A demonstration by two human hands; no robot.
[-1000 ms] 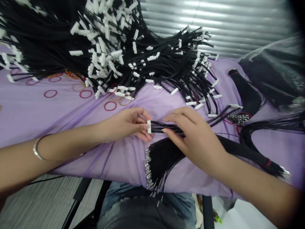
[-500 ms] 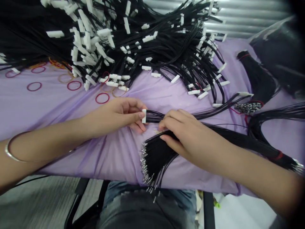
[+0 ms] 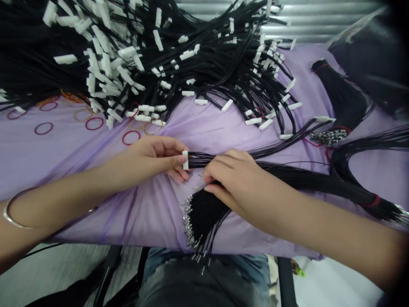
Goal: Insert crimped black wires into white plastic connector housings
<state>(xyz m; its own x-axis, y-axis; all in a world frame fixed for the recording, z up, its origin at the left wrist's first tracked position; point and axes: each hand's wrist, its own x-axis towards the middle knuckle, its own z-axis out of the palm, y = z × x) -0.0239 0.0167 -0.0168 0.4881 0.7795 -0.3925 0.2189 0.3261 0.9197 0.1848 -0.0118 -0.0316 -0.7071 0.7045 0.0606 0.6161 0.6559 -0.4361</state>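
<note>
My left hand (image 3: 169, 157) pinches a white plastic connector (image 3: 185, 160) between thumb and fingers. Several black wires (image 3: 200, 160) run from that connector to the right, passing behind my right hand (image 3: 228, 177). The fingers of my right hand are curled down on the upper edge of a thick bundle of black wires (image 3: 207, 209), with the thumb against it. Bare metal terminals (image 3: 188, 226) tip the bundle's left end. Whether a single wire is picked out between the right fingertips is hidden.
A big heap of black wires with white connectors (image 3: 105, 64) covers the back of the purple cloth (image 3: 143, 213). Rubber bands (image 3: 131, 137) lie at left. Tied wire bundles (image 3: 338, 94) and a dark plastic bag (image 3: 370, 64) are at right. The cloth's front edge is above my lap.
Both hands and the connector appear slightly further left and lower, while the whole view has shifted too. The grip of each hand looks the same.
</note>
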